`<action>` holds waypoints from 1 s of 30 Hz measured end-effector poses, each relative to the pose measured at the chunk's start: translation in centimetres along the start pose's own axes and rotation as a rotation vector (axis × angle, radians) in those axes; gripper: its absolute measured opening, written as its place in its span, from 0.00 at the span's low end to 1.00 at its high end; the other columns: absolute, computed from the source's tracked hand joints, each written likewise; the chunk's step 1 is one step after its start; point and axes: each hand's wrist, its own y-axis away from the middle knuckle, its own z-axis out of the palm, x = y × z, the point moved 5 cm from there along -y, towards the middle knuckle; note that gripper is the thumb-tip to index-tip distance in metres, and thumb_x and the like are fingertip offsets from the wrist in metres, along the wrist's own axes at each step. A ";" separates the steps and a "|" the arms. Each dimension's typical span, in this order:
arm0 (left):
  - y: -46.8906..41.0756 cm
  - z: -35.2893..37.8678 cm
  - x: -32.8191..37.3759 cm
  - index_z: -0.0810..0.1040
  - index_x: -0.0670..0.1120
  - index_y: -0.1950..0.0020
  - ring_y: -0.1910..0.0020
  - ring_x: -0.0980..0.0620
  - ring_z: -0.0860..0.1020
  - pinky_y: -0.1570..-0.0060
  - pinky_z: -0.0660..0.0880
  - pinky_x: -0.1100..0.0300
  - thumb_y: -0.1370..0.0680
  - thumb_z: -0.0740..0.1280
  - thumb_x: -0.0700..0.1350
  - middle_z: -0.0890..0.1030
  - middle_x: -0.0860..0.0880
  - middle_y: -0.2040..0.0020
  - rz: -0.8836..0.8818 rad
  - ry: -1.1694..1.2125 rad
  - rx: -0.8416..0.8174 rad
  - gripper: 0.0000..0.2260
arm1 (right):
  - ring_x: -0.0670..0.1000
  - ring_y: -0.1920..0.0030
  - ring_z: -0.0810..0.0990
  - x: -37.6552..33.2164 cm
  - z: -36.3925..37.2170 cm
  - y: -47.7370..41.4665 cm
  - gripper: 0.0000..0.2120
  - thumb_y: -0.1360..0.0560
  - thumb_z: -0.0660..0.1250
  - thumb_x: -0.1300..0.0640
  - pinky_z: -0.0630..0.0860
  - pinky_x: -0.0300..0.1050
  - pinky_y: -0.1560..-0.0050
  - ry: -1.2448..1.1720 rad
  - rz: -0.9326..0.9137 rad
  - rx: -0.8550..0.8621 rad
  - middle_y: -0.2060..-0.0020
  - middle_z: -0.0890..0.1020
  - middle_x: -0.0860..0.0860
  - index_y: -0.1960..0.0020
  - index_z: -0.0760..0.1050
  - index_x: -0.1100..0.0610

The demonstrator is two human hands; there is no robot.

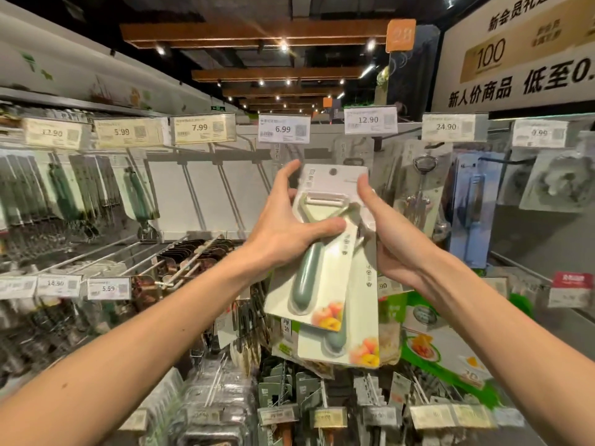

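Observation:
I hold two carded peelers in front of a shop's peg wall. The front peeler pack (pixel 309 284) has a pale green card, a white blade head and a grey-green handle under a blister. My left hand (pixel 286 226) grips it, thumb across the blister below the blade, fingers behind the card's left edge. A second peeler pack (pixel 363 317) of the same kind lies behind and lower, mostly covered. My right hand (pixel 392 239) grips its right edge, thumb up along the card.
A 6.99 price tag (pixel 284 128) hangs right above the packs, with other tags along the rail. Bare pegs (pixel 193 191) jut out at the upper left. More carded utensils hang left, right and below. A green boxed item (pixel 428 336) sits at the lower right.

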 end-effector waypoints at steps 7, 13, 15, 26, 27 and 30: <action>1.1 -1.5 -2.2 0.53 0.60 0.22 0.50 0.49 0.85 0.46 0.81 0.46 0.38 0.80 0.39 0.83 0.46 0.44 -0.138 0.249 -0.043 0.53 | 0.51 0.55 0.85 1.0 -1.2 1.5 0.12 0.24 0.64 0.69 0.81 0.42 0.56 0.108 -0.038 0.061 0.52 0.86 0.55 0.44 0.80 0.61; 2.5 -1.7 -3.5 0.56 0.63 0.26 0.51 0.45 0.85 0.48 0.81 0.43 0.41 0.81 0.44 0.83 0.44 0.42 -0.185 0.238 -0.091 0.51 | 0.54 0.45 0.84 1.9 -1.5 2.2 0.14 0.21 0.65 0.59 0.80 0.49 0.46 0.171 -0.086 0.067 0.45 0.85 0.53 0.36 0.75 0.56; 2.9 -2.1 -3.9 0.60 0.62 0.27 0.53 0.45 0.86 0.51 0.81 0.46 0.38 0.80 0.52 0.85 0.45 0.45 -0.199 0.260 -0.079 0.45 | 0.52 0.48 0.85 1.8 -1.2 2.1 0.13 0.21 0.65 0.56 0.82 0.45 0.50 0.235 -0.113 0.070 0.47 0.86 0.51 0.37 0.75 0.54; 3.2 -8.1 -8.0 0.67 0.52 0.31 0.52 0.52 0.85 0.46 0.80 0.53 0.23 0.71 0.46 0.84 0.49 0.44 -0.339 0.148 0.091 0.23 | 0.42 0.53 0.85 6.0 3.8 -4.2 0.13 0.25 0.70 0.61 0.79 0.34 0.59 0.308 -0.123 0.082 0.52 0.86 0.44 0.43 0.74 0.50; 3.2 -8.9 -8.5 0.70 0.52 0.33 0.51 0.53 0.85 0.45 0.80 0.53 0.23 0.71 0.44 0.84 0.50 0.45 -0.350 0.160 0.109 0.20 | 0.43 0.52 0.84 6.6 4.3 -4.8 0.17 0.26 0.71 0.64 0.78 0.35 0.57 0.321 -0.109 0.068 0.51 0.85 0.45 0.42 0.73 0.50; 2.6 -11.0 -9.9 0.73 0.53 0.40 0.49 0.51 0.84 0.42 0.79 0.48 0.25 0.71 0.40 0.85 0.50 0.47 -0.349 0.165 0.152 0.17 | 0.45 0.51 0.84 7.3 5.8 -6.1 0.21 0.28 0.68 0.69 0.78 0.42 0.54 0.401 -0.096 0.041 0.49 0.85 0.47 0.40 0.71 0.51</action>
